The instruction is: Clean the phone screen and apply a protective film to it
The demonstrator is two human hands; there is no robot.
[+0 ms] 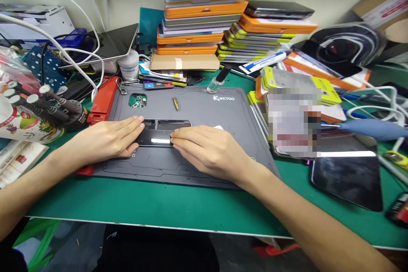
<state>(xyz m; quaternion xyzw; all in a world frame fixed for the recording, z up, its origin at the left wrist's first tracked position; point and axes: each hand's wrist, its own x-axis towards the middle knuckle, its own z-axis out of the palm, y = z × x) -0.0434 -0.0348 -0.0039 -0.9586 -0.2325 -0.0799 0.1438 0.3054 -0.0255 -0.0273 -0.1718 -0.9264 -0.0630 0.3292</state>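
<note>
On the gray mat (204, 108), the left hand (110, 136), fingers pressed together, touches the left end of the glossy black phone (153, 138), left of mat center. The right hand (210, 148), fingers bunched, touches its right; grip of either cannot be told.

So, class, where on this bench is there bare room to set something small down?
The green table, between mat and front edge, left of the right forearm; and the mat's right part, bordered by logo, right hand and right edge. Crowded: behind, with stacked cases; at right, with a dark screen; at left, with a paper cup and tools.
</note>
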